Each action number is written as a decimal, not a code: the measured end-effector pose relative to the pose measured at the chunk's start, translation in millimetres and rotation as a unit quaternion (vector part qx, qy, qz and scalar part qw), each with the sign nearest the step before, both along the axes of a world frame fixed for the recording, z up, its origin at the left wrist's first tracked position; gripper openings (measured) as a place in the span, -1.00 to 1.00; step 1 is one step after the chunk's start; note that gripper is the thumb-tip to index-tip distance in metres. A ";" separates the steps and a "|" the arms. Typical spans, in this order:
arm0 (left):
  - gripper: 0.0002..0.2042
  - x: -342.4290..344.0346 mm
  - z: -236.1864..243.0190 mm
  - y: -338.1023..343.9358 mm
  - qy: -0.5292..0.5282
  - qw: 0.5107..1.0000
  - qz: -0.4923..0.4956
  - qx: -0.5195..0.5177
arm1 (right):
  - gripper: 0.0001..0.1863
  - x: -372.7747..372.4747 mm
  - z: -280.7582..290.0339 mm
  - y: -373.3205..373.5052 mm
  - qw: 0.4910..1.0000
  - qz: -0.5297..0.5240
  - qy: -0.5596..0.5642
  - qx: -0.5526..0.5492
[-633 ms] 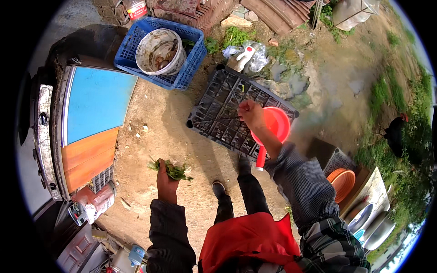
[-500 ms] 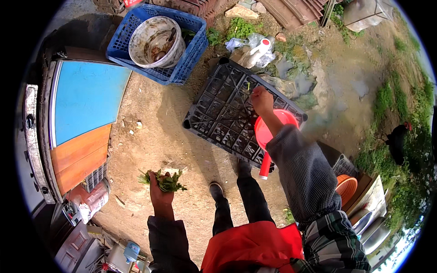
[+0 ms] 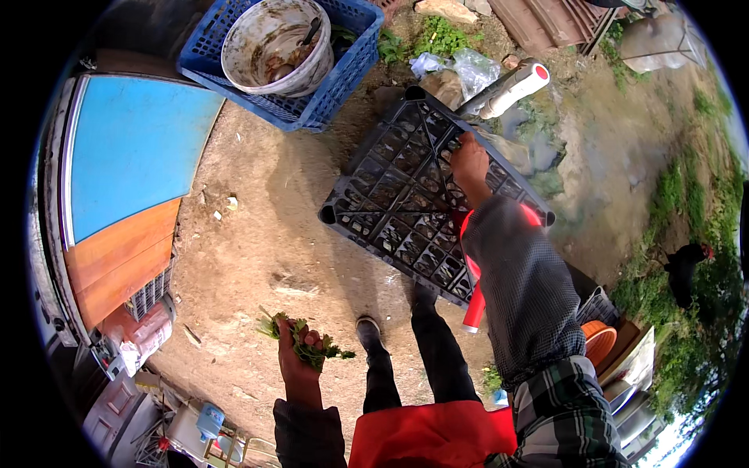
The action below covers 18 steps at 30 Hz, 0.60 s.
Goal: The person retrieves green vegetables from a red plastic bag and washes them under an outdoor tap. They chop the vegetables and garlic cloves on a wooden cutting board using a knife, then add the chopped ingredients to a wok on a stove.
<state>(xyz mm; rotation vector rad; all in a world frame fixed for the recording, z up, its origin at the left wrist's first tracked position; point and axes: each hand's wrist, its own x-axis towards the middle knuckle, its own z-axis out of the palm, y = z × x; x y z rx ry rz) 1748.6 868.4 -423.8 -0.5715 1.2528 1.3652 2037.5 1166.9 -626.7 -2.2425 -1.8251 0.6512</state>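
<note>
My left hand (image 3: 300,359) grips a bunch of leafy greens (image 3: 329,351) low in the view, left of my legs. My right hand (image 3: 470,164) reaches over the upper right part of an upturned black plastic crate (image 3: 394,183), fingers curled against its grid; what they hold, if anything, is too small to make out. Under my right forearm sits a red long-handled dipper (image 3: 476,308) on that crate, its bowl partly hidden by the sleeve. Beyond the crate's far edge lie a white-and-grey pipe-like piece (image 3: 507,97) and crumpled clear plastic (image 3: 476,70).
A blue crate (image 3: 343,93) holding a dirty white bucket (image 3: 242,58) is upper left. A blue-and-orange board (image 3: 133,148) stands left. An orange basket (image 3: 599,335) is right. A dark chicken (image 3: 680,277) stands in weeds at right, beside a muddy puddle (image 3: 569,203).
My right hand has moved up and to the right, farther across the black crate. My left hand, holding the greens, has dropped lower in the view. The scene has shifted as the head moved.
</note>
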 end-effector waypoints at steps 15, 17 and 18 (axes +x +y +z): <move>-0.74 24.3 30.3 36.0 -0.016 0.995 -0.054 0.082 | -0.89 -140.3 264.1 -202.7 0.908 0.247 0.331 -0.075; -0.76 28.5 50.1 37.2 0.019 0.995 -0.051 0.083 | -0.88 -142.7 281.9 -216.0 0.920 0.225 0.321 -0.014; -0.77 29.1 60.2 38.2 0.036 0.994 -0.051 0.084 | -0.87 -139.9 294.4 -225.4 0.915 0.158 0.371 0.013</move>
